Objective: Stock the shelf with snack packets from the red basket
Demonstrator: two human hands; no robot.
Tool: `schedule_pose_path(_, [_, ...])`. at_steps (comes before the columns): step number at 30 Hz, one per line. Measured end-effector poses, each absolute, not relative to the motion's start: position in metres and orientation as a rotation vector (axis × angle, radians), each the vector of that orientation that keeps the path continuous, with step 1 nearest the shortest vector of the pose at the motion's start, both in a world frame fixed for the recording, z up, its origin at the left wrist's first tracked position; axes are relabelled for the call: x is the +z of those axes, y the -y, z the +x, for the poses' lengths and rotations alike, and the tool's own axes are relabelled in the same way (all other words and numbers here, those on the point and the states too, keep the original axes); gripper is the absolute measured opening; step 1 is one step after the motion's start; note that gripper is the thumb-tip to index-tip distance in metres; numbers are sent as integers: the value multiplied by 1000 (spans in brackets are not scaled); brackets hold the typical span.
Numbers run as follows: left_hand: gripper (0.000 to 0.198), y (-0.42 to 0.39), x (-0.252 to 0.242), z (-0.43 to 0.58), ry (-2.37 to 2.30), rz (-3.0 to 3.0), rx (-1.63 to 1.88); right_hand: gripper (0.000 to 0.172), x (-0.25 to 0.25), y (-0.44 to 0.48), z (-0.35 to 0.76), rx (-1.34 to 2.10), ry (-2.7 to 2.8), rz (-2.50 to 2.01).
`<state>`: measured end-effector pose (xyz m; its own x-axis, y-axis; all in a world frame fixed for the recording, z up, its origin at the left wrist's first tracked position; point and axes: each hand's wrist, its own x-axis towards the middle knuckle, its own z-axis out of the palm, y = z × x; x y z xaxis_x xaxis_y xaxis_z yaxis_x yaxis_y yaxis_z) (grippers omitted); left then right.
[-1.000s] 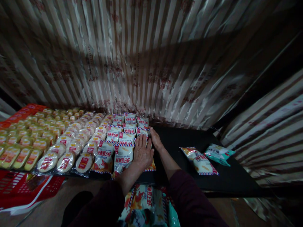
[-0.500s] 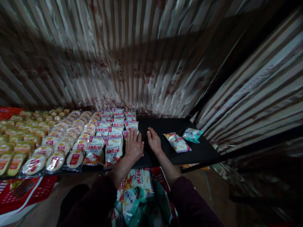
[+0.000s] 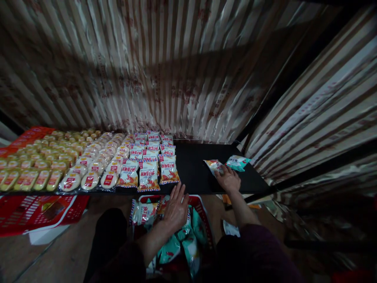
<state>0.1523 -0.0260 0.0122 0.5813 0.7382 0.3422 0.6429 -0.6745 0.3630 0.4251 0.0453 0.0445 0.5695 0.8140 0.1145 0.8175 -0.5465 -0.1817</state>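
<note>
My right hand (image 3: 229,180) reaches over the shelf, fingers bent down onto an orange-and-white snack bag (image 3: 211,165) and covering its right part. Just beyond it lies a teal-and-white snack bag (image 3: 238,163). My left hand (image 3: 176,206) is held over the front of a red basket (image 3: 204,218), fingers stretched out and nothing in them. Teal snack bags (image 3: 170,249) and orange-and-white ones fill this basket. Left of centre on the shelf, several orange-and-white snack bags (image 3: 149,175) stand in rows, the nearest close to my left fingertips.
Wrapped round cakes (image 3: 90,180) and yellow packaged cakes (image 3: 32,179) line the black shelf (image 3: 193,171) at left. A second red basket (image 3: 20,216) sits below them. Striped sheeting (image 3: 165,74) hangs behind, and a dark frame bar (image 3: 312,175) runs along the right.
My right hand has moved right onto the loose orange-and-white bag. My left hand has drawn back from the rows of bags to above the basket. The view has shifted somewhat.
</note>
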Motion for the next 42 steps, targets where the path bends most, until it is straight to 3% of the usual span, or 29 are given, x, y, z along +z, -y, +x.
schedule_pose_path(9, [47, 71, -3, 139, -1169, 2543, 606, 59, 36, -19, 394, 46, 1407, -2572])
schedule_pose_path(20, [42, 137, -33, 130, -1055, 2472, 518, 62, 34, 9, 341, 107, 1391, -2487])
schedule_pose_path(30, [60, 98, -22, 107, -1541, 2305, 642, 63, 35, 15, 312, 100, 1363, -2487])
schedule_pose_path(37, [61, 107, -40, 111, -1396, 2270, 394, 59, 37, 26, 303, 98, 1370, -2460])
schedule_pose_path(42, [58, 122, -43, 105, -1272, 2300, 448, 59, 27, 38, 293, 104, 1374, -2358])
